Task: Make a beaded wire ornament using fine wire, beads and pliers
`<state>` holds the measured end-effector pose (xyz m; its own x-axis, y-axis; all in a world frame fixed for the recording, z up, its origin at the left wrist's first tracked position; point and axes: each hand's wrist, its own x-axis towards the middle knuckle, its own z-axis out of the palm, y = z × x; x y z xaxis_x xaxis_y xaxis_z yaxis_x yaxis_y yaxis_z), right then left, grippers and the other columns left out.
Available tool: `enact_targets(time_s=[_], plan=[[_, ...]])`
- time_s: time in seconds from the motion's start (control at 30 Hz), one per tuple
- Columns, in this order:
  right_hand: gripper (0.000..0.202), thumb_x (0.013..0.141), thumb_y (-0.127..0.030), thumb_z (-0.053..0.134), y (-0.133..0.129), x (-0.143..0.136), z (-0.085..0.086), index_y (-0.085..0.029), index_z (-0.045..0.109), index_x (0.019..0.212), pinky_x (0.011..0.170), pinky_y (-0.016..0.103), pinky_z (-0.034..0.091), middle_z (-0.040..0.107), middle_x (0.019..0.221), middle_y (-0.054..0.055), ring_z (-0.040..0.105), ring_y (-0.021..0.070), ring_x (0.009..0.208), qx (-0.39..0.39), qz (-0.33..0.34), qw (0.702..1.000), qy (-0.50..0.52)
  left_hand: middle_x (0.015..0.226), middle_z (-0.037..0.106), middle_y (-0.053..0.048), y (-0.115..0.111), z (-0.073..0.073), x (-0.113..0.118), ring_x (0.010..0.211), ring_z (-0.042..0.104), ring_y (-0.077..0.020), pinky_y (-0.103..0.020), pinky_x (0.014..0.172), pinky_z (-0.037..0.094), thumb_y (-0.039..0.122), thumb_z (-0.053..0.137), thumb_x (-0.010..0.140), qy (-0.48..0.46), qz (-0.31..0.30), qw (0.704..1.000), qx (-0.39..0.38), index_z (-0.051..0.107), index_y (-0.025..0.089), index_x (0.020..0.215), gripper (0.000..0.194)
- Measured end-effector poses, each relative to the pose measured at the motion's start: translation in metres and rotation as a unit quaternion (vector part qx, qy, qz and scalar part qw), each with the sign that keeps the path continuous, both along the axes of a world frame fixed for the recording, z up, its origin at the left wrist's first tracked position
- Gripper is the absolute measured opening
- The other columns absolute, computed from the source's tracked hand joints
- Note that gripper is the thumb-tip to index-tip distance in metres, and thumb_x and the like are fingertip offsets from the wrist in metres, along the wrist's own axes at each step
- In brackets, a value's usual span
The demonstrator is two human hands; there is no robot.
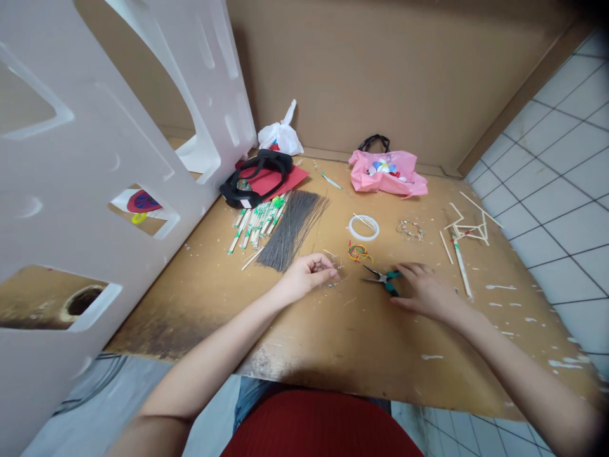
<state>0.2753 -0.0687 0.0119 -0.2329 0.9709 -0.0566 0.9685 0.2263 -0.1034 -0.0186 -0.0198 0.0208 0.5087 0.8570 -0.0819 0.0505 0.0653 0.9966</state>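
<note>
My left hand is closed in a pinch near the middle of the table. A thin wire with small bits along it shows at its fingertips; how much lies inside the fingers is hidden. To the right, my right hand has its fingers and thumb about the green handles of a pair of pliers. The plier jaws are apart and point left toward the wire. Just beyond them lies a tangle of coloured cord. A bundle of dark thin sticks lies beyond my left hand.
Behind lie a white ring-shaped roll, a beaded wire loop and tweezers. A stick frame lies right. Wrapped chopsticks, a black headband-like strap, a white bag and a pink bag line the back. A white plastic panel stands left.
</note>
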Motion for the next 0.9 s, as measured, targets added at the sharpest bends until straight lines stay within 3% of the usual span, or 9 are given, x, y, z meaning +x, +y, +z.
enact_targets(time_s=[0.13, 0.3, 0.4, 0.5, 0.73, 0.9], plan=[[0.072, 0.066, -0.04, 0.06, -0.005, 0.007, -0.014, -0.011, 0.046, 0.131, 0.089, 0.045, 0.039, 0.051, 0.129, 0.02, 0.048, 0.035, 0.114, -0.01, -0.017, 0.993, -0.12, 0.069, 0.066, -0.003, 0.004, 0.001, 0.006, 0.049, 0.043, -0.0042, -0.018, 0.049, 0.034, 0.033, 0.067, 0.071, -0.01, -0.023, 0.999, -0.022, 0.056, 0.012, 0.074, 0.024], [0.044, 0.067, -0.029, 0.057, 0.002, -0.002, -0.014, -0.012, 0.06, 0.107, 0.076, 0.037, 0.041, 0.063, 0.098, 0.017, 0.056, 0.0302, 0.092, 0.007, 0.018, 0.985, -0.17, 0.062, 0.062, 0.0, 0.01, 0.005, 0.006, 0.044, 0.042, -0.0031, -0.016, 0.043, 0.032, 0.032, 0.068, 0.068, -0.013, -0.01, 0.999, -0.045, 0.053, 0.013, 0.07, 0.024], [0.031, 0.071, -0.028, 0.053, 0.004, 0.004, -0.012, -0.016, 0.06, 0.099, 0.07, 0.033, 0.041, 0.063, 0.095, 0.013, 0.057, 0.0259, 0.087, 0.035, 0.022, 0.989, -0.144, 0.058, 0.059, 0.002, 0.016, 0.007, -0.002, 0.045, 0.044, -0.0035, -0.016, 0.043, 0.032, 0.03, 0.069, 0.067, -0.013, -0.018, 0.998, -0.054, 0.055, 0.012, 0.07, 0.022], [0.03, 0.074, -0.033, 0.051, 0.003, 0.01, 0.0, -0.016, 0.059, 0.097, 0.069, 0.033, 0.041, 0.063, 0.092, 0.012, 0.058, 0.0247, 0.083, 0.097, 0.024, 0.988, -0.117, 0.058, 0.06, 0.001, 0.023, 0.008, -0.005, 0.047, 0.046, -0.004, -0.017, 0.044, 0.033, 0.028, 0.069, 0.067, -0.037, -0.033, 0.997, -0.065, 0.057, 0.011, 0.069, 0.021], [0.034, 0.081, -0.04, 0.049, 0.008, -0.011, 0.05, -0.018, 0.061, 0.103, 0.068, 0.034, 0.034, 0.063, 0.09, 0.011, 0.053, 0.0237, 0.079, 0.226, 0.138, 0.955, -0.136, 0.066, 0.064, -0.001, 0.032, 0.012, 0.005, 0.047, 0.046, -0.0026, -0.017, 0.041, 0.027, 0.02, 0.07, 0.064, -0.137, -0.065, 0.975, -0.165, 0.054, 0.01, 0.068, 0.02], [0.031, 0.084, -0.039, 0.045, 0.017, -0.02, 0.062, -0.021, 0.062, 0.102, 0.066, 0.034, 0.03, 0.063, 0.089, 0.01, 0.051, 0.0224, 0.077, 0.243, 0.16, 0.944, -0.159, 0.065, 0.063, -0.001, 0.031, 0.014, 0.004, 0.046, 0.044, -0.0017, -0.015, 0.04, 0.025, 0.016, 0.07, 0.064, -0.168, -0.073, 0.958, -0.219, 0.054, 0.009, 0.069, 0.018]])
